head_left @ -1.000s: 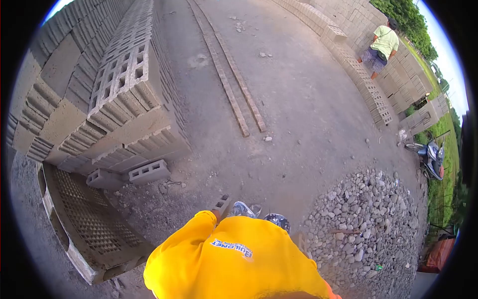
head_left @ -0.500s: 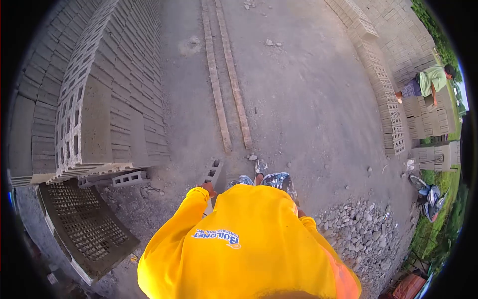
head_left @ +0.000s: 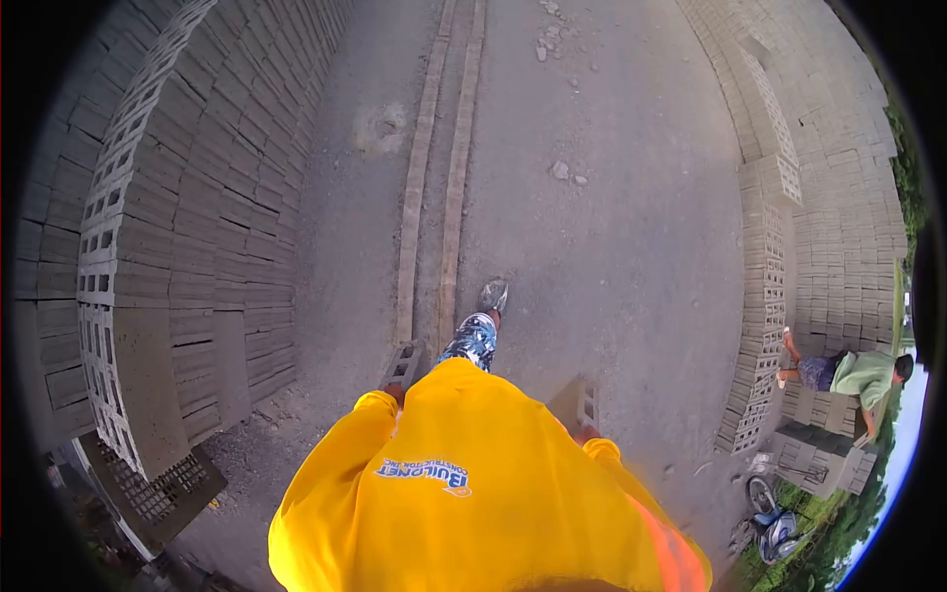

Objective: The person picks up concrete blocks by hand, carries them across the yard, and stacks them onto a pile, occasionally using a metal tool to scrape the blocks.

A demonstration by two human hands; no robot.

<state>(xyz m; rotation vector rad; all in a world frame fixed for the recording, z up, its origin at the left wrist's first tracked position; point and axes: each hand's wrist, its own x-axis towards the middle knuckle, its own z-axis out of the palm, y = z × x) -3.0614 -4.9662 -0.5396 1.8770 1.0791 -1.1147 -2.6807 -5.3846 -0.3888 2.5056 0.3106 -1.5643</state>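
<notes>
Blocks (head_left: 402, 363) in hands (head_left: 589, 433), open ground (head_left: 612, 257) ahead, flanking stacks (head_left: 207, 247)

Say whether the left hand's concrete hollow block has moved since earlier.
Yes, forward: the concrete hollow block, earlier short of the ground strips, now reaches the left strip's near end.

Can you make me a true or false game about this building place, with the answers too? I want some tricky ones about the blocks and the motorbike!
1. The left hand is holding a hollow block. True.
2. The right hand is holding nothing. False: the right hand has a second block.
3. The shirt of the person with the camera is blue. False: the shirt is yellow.
4. The other person wears a green top. True.
5. The motorbike stands between the two long strips on the ground. False: the motorbike is far over on the right.
</notes>
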